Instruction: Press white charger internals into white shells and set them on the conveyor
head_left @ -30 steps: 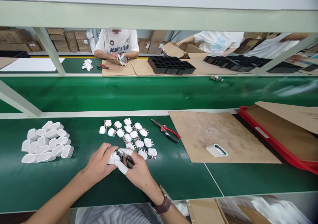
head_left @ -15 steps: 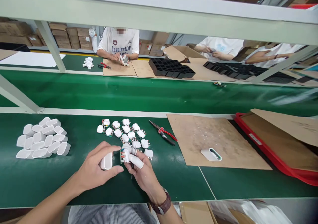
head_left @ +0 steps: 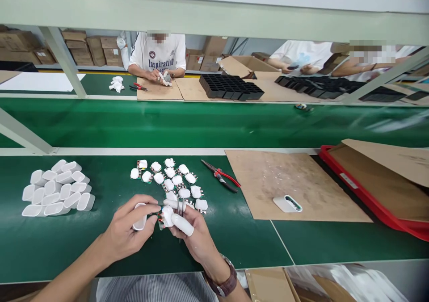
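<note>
Over the bench (head_left: 237, 239), our R hand (head_left: 197, 228) grips the padded circuit board (head_left: 167, 216), a metal tool (head_left: 181, 203) tucked alongside, prob. to save setting it down. Our L hand (head_left: 125, 228) keeps the white shell (head_left: 140, 219) in curled fingers, prob. so thumb + index can work the board's edge. Vs. 0.5 s ago, those two've closed from a wide gap to a narrow pinch there.

Green worktop (head_left: 241, 244). Red-and-black pliers (head_left: 220, 175). Left of pliers: white-topped boards (head_left: 177, 180), green edges; farther left, white housings (head_left: 52, 187). Right of pliers: brown blotchy sheet (head_left: 318, 195), red tray (head_left: 375, 207) farther right.
</note>
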{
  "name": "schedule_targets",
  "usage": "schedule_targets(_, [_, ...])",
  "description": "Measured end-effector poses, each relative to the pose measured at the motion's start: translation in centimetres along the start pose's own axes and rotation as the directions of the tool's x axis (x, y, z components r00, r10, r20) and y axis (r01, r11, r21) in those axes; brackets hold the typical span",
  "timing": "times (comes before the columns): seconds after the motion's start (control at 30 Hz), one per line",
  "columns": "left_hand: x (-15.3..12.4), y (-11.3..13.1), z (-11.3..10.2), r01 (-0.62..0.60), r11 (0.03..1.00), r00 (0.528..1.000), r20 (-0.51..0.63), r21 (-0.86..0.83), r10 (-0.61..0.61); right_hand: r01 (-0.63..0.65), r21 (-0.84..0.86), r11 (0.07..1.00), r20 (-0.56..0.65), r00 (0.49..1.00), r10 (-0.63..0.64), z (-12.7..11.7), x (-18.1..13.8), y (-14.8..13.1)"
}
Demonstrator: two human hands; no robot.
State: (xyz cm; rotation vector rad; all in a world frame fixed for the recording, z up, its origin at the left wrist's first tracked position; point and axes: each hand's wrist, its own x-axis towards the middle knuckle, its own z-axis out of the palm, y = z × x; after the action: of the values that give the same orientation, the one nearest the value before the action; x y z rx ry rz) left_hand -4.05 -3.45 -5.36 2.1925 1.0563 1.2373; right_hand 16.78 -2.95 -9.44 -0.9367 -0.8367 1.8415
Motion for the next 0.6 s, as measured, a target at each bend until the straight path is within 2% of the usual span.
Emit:
schedule_targets(0.1, [-0.3,-0.3,-0.3,-0.019,0.998,0.999,0.046,0.061,0.017,0.005,-0.079,0.997,0.015,1.000,-0.004,0.1,-0.5,-0.1])
schedule_targets(0.23, [-0.6,-0.3,-0.6,-0.048,0.995,0.998,0.051,0.089,0.044,0.065,-0.168,0.984,0.092,0.995,-0.050,0.5,-1.0,-0.6])
schedule_targets(0.37, [-0.6,0.5,-0.9,-0.064,0.995,0.996,0.062,0.082,0.059,0.073,-0.196,0.978,0.072,0.996,-0.060,0.6,-1.2,-0.3])
schedule_targets(0.6, [-0.4,1.3,-0.4,-0.074,0.997,0.997,-0.022,-0.004,0.073,0.122,-0.228,0.966,0.078,0.991,-0.107,0.3,-1.4,0.3])
